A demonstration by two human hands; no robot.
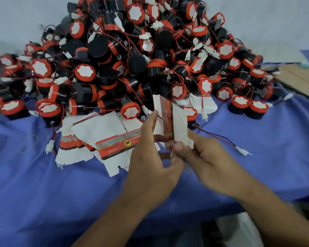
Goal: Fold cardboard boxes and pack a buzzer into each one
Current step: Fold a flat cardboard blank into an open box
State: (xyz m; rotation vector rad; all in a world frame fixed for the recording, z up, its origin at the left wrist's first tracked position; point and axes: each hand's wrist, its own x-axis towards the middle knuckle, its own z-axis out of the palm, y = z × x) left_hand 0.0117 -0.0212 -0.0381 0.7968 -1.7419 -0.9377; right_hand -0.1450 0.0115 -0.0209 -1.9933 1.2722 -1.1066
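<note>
Two bare forearms reach in from the lower edge and meet over a blue cloth (43, 184). Between them stands a half-folded box (178, 127), white inside with a red printed strip, held upright. The left hand (150, 157) has its fingers stretched up along the box's left panel, while its thumb closes on the lower edge from below. The right hand (205, 157) pinches the bottom of the box, thumb in front and fingers curled behind the white flap.

Just left of the left hand lies a loose heap of flat boxes (100, 138), some showing red print. Beyond both hands rises a big pile of buzzers (132, 50), black with red caps, trailing red wires and white plugs. Right of the right hand a wire (221, 138) ends in a white plug on the cloth. Far off to the right lies a brown cardboard sheet (301, 79).
</note>
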